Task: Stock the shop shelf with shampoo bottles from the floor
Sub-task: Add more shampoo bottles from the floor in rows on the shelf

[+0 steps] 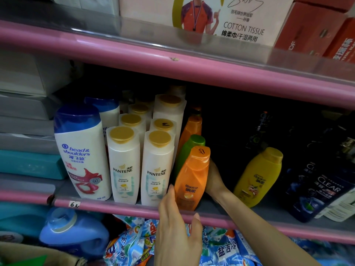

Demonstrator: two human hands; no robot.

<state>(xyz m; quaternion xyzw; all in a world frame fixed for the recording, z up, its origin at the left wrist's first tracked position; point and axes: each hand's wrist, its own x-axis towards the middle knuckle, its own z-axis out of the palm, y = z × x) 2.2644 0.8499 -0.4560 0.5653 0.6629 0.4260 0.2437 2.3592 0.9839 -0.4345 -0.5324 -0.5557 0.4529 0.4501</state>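
Note:
An orange Rejoice shampoo bottle [193, 175] stands at the front of the middle shelf [115, 205], leaning slightly left. My right hand [214, 177] reaches in behind it and holds its right side. My left hand [175, 225] is in front of the shelf edge with fingers apart, fingertips touching the bottle's lower left. A green bottle [189, 150] and another orange bottle [192, 127] stand behind it. Two rows of white Pantene bottles [157, 167] fill the space to its left.
A large Head & Shoulders bottle [82, 152] stands at the left. A yellow Rejoice bottle [258, 177] and dark Clear bottles [315, 189] lean at the right, with a gap between. Blue detergent jug [71, 233] and powder bags [134, 240] sit below. Tissue boxes [240, 20] sit above.

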